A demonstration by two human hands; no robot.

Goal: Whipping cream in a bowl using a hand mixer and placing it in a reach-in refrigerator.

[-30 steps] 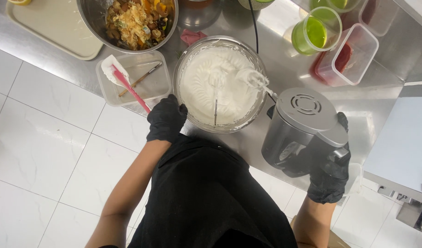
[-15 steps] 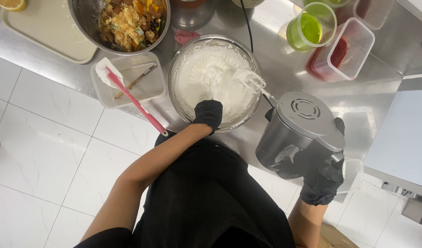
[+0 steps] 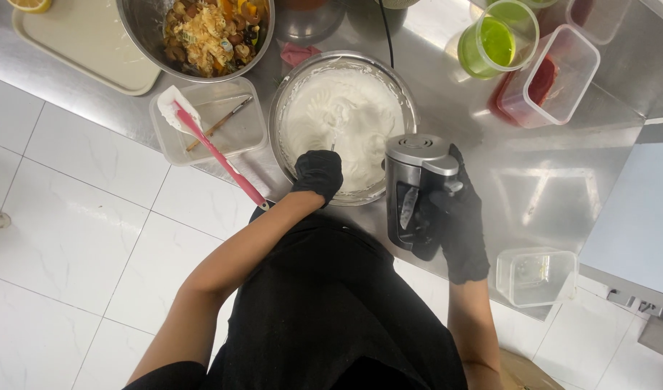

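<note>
Gloved hands work at the centre of the frame: the left hand (image 3: pixel 318 173), in a black glove, curls over the near rim of a round metal bowl of white whipped cream (image 3: pixel 343 123) on the steel worktop (image 3: pixel 562 180). The right hand (image 3: pixel 458 220) wraps tightly around a grey electric hand mixer (image 3: pixel 412 191), just right of the bowl.

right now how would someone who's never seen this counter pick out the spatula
Start at the steel counter and find the big bowl of white cream. Just left of it sits a shallow clear tray, and the spatula lies slanted across it. It is the only thing with a pink-red handle and a white blade.
</note>
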